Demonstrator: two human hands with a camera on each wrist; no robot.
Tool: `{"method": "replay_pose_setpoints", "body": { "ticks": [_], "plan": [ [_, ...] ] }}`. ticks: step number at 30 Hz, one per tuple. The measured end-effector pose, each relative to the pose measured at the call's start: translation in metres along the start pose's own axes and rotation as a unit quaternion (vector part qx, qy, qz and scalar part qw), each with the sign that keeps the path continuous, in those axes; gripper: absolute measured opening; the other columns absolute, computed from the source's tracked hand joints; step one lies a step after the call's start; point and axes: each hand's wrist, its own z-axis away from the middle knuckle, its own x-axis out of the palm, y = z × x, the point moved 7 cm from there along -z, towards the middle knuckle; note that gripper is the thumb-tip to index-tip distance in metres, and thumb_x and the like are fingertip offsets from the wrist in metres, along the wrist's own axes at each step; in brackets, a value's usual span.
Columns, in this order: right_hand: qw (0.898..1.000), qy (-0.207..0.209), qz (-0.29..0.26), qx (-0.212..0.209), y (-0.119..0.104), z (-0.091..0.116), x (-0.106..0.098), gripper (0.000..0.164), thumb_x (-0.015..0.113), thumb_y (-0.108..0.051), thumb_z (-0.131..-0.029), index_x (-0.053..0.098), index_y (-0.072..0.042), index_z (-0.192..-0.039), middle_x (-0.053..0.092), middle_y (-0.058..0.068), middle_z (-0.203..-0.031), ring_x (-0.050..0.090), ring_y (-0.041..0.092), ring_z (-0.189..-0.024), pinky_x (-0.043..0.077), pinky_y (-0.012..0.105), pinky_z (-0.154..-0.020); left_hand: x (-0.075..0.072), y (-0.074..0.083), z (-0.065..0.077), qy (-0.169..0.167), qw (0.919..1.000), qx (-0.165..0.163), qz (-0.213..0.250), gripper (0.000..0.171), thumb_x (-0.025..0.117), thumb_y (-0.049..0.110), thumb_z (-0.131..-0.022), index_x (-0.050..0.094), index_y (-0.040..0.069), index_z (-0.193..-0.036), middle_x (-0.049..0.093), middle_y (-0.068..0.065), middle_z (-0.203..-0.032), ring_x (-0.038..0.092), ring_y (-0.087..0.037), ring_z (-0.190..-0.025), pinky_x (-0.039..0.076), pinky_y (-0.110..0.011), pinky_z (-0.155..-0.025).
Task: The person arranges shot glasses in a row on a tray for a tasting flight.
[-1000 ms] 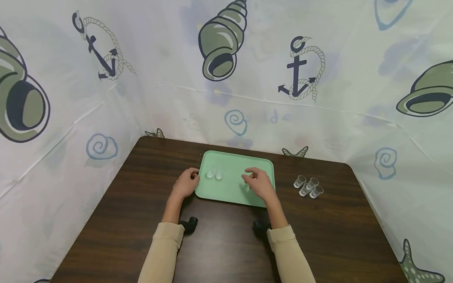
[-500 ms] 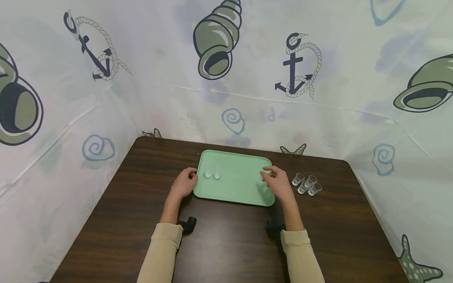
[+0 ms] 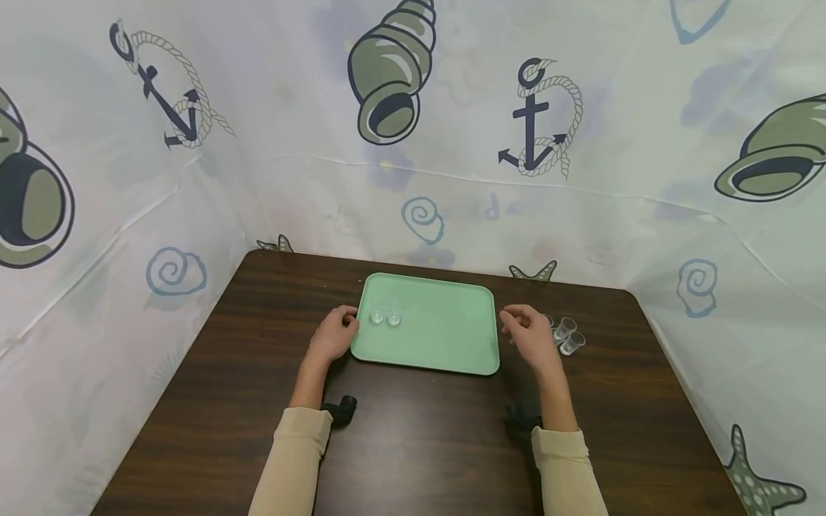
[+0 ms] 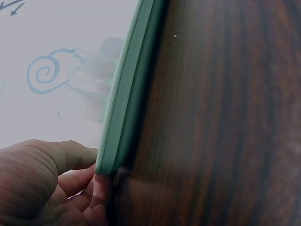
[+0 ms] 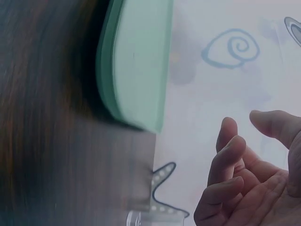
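A light green tray (image 3: 439, 330) lies on the table, with two small clear cups (image 3: 377, 316) standing toward its left side. At the tray's left rim, my left hand (image 3: 333, 333) has its thumb and fingers on the edge, and in the left wrist view that hand (image 4: 51, 183) pinches the rim. My right hand (image 3: 530, 335) is above the table just off the tray's right side, fingers loosely bent with nothing between them. Several more clear cups (image 3: 573, 343) stand together right behind it, some partly hidden by the hand. One cup (image 5: 155, 218) shows at the bottom of the right wrist view.
The dark wooden table (image 3: 413, 444) ends at a white curtain (image 3: 310, 193) printed with shells and anchors, which runs along the back and both sides. Black wrist straps (image 3: 342, 410) sit at the sleeve cuffs.
My right hand has moved right, from above the tray to beyond its right edge, close to the group of cups. The left hand stays at the tray's left rim.
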Motion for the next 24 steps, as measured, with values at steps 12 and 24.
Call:
{"method": "replay_pose_setpoints", "body": {
  "ticks": [12, 24],
  "plan": [
    [0.999, 0.035, 0.004, 0.012, 0.007, 0.008, -0.028, 0.046, 0.064, -0.037, -0.109, 0.066, -0.003, -0.139, 0.074, 0.023, -0.103, 0.069, 0.035, -0.086, 0.054, 0.032, -0.073, 0.003, -0.003, -0.003, -0.006, 1.0, 0.0, -0.001, 0.046, 0.046, 0.027, -0.112, 0.056, 0.006, -0.152, 0.053, -0.021, -0.153, 0.055, -0.035, -0.112, 0.041, -0.047, -0.089],
    [0.998, 0.053, 0.018, 0.04, 0.01, 0.022, -0.056, 0.056, 0.061, -0.046, -0.109, 0.061, -0.006, -0.148, 0.073, 0.005, -0.096, 0.065, 0.02, -0.081, 0.051, 0.033, -0.077, 0.001, -0.001, -0.003, -0.002, 0.9999, 0.008, 0.008, 0.046, 0.046, 0.024, -0.112, 0.056, 0.004, -0.152, 0.054, -0.021, -0.151, 0.055, -0.035, -0.113, 0.042, -0.048, -0.091]
  ]
}}
